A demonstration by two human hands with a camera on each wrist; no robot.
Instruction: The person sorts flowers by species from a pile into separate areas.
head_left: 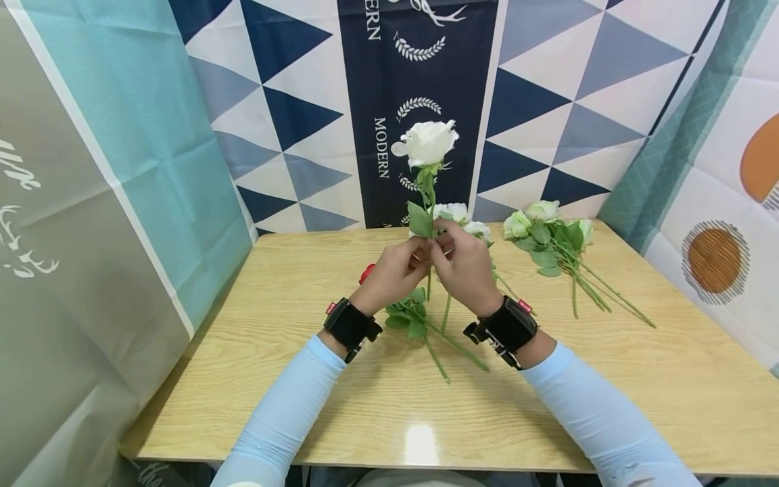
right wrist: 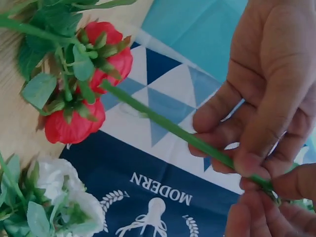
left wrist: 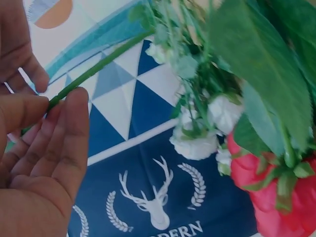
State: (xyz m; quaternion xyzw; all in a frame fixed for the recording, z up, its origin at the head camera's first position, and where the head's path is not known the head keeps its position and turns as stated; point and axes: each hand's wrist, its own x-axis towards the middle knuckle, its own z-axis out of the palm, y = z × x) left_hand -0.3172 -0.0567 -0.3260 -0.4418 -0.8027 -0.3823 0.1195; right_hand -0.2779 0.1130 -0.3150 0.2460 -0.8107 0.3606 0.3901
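A white rose stands upright in front of the dark backdrop panel, its green leaf just above the fingers. My left hand pinches its stem between thumb and fingers. Close beside it, my right hand also pinches the stem, and the hands nearly touch. Below them the bare lower stem sticks out, clearly visible in the right wrist view. Under the hands, red flowers with leafy stems lie on the table, mostly covered by the left hand in the head view.
White flowers lie behind the right hand. Farther right on the wooden table is a bunch of pale green-white roses, stems pointing toward the front right. A patterned cloth hangs behind the table's back edge.
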